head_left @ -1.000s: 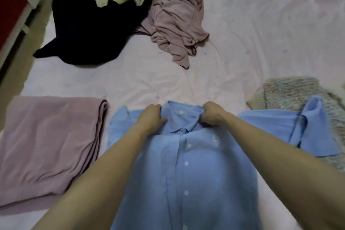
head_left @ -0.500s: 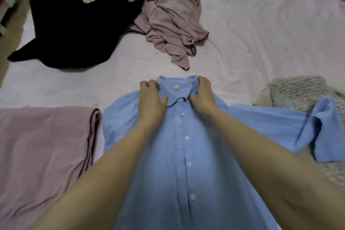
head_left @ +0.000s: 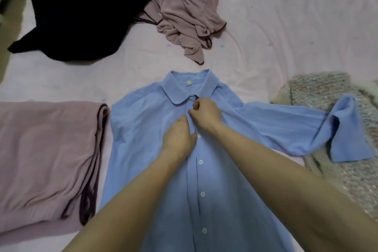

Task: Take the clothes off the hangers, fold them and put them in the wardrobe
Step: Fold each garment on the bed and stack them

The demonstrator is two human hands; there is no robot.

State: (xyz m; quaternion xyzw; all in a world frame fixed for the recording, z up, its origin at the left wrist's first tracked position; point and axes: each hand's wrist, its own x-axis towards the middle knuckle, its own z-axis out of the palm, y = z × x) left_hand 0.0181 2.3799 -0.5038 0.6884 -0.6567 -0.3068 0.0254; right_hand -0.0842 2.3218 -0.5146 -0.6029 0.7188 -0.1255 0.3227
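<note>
Shirt: blue shirt [head_left: 155, 120] lay face up on the pink sheet [head_left: 286, 26], collar away from the person, long axis running straight out from them.
Hands: left hand [head_left: 179, 139] and right hand [head_left: 205, 113] met on the placket below the collar, fingers curled, pinching cloth; right reached farther.
Surroundings: folded mauve garment [head_left: 45, 153] beside the shirt's left.

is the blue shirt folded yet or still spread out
Spread out. The blue shirt lies flat, front up, one sleeve stretched sideways onto the knitted garment. Both hands work its button placket.
</note>
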